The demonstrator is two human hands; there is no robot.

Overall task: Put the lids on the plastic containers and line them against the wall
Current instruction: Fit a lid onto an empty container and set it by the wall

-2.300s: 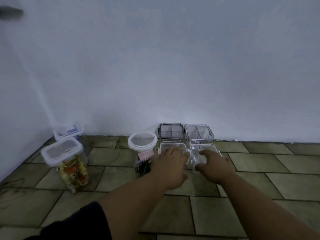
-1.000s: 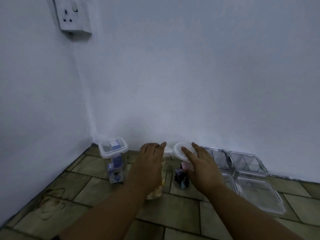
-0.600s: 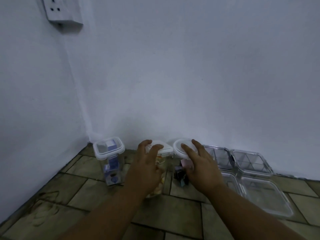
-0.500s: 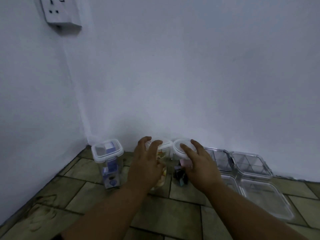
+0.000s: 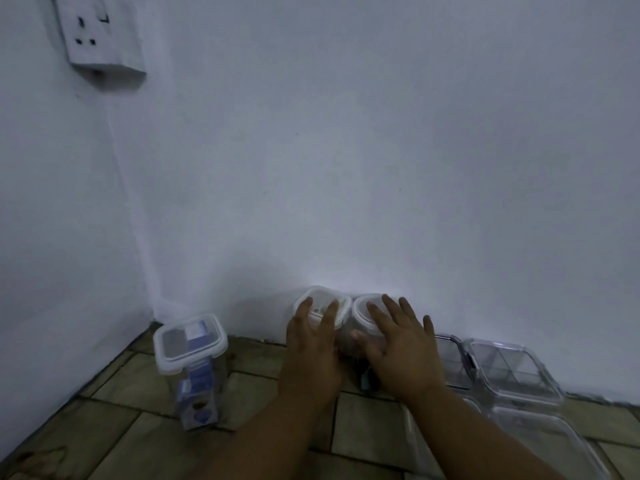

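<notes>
Two lidded containers stand side by side touching the back wall (image 5: 346, 168). One has a square white-rimmed lid (image 5: 342, 303), the other a round white lid (image 5: 361, 310). My left hand (image 5: 311, 355) wraps the front of the square-lidded container, fingers reaching up over its lid. My right hand (image 5: 398, 351) wraps the round-lidded jar the same way, thumb between the two. Their bodies are mostly hidden behind my hands. A tall lidded container with a blue carton inside (image 5: 190, 348) stands apart to the left, off the wall.
Several flat clear lidded boxes lie at the right: a divided one (image 5: 509, 372) by the wall, a dark-rimmed one (image 5: 450, 362) beside it, another (image 5: 540, 441) in front. The side wall forms a corner at left, with a socket (image 5: 100, 32) high up. The floor is tiled.
Both hands have pushed the square-lidded and round-lidded containers away from me until they touch the back wall. The blue-carton container has stayed where it was.
</notes>
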